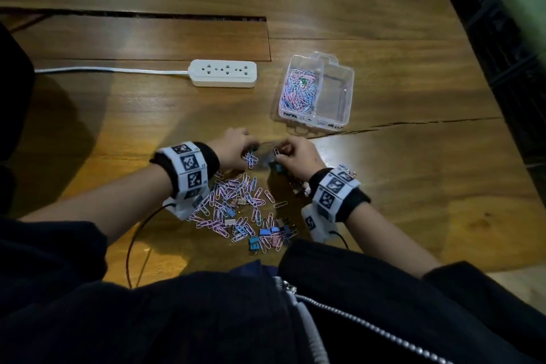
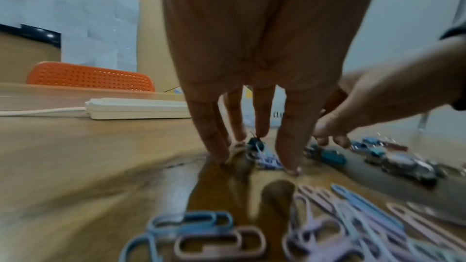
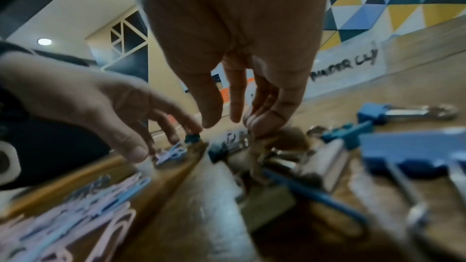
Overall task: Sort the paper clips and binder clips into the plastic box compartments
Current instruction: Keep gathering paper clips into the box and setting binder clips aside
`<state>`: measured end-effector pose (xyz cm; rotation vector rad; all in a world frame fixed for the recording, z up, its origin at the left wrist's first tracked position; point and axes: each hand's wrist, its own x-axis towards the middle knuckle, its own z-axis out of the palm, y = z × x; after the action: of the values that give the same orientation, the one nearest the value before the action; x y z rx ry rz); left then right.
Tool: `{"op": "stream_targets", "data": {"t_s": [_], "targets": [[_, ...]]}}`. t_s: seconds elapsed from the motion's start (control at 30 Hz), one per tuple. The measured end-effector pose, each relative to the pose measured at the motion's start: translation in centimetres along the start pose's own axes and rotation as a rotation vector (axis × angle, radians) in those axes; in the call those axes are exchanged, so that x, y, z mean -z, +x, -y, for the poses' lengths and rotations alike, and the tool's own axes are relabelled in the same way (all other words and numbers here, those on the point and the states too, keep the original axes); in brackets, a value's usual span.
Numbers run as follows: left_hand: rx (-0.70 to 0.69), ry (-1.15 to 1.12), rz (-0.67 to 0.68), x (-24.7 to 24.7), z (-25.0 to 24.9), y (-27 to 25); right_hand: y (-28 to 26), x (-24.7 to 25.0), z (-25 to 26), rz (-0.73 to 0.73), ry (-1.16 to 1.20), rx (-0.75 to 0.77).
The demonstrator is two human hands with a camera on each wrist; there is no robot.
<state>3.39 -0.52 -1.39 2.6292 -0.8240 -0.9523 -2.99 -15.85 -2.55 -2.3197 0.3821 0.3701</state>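
Sorting is partway: the box (image 1: 339, 115) far right holds paper clips (image 1: 298, 91) in its left compartment, its right one bare, while the left hand (image 1: 233, 151) and right hand (image 1: 298, 156) pinch clips from the desk pile (image 1: 236, 210).

Wooden table (image 1: 384, 23), grain visible, with a long crack and an inset panel. Orange perforated chair back (image 2: 90, 76) beyond. Wall of blue, yellow and grey triangles (image 3: 393, 1); round ceiling lights (image 3: 44, 41).
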Motion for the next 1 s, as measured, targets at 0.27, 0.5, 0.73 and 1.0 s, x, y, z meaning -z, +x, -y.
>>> {"op": "stream_targets", "data": {"t_s": [0.27,0.5,0.73,1.0], "targets": [[-0.127,0.221,-0.170,-1.5,-0.4,-1.0,0.8,-1.5,0.7,-0.029,-0.330,0.043],[-0.143,0.361,-0.150,-1.7,0.1,-1.3,0.7,-0.3,-0.8,-0.012,-0.125,0.074],[-0.171,0.261,-0.137,-2.4,0.9,-1.8,-2.5,2.0,-2.0,0.010,0.688,0.000],[-0.113,0.145,-0.107,-1.7,0.8,-2.3,-6.6,0.3,-2.1,0.293,0.310,-0.064]]}}
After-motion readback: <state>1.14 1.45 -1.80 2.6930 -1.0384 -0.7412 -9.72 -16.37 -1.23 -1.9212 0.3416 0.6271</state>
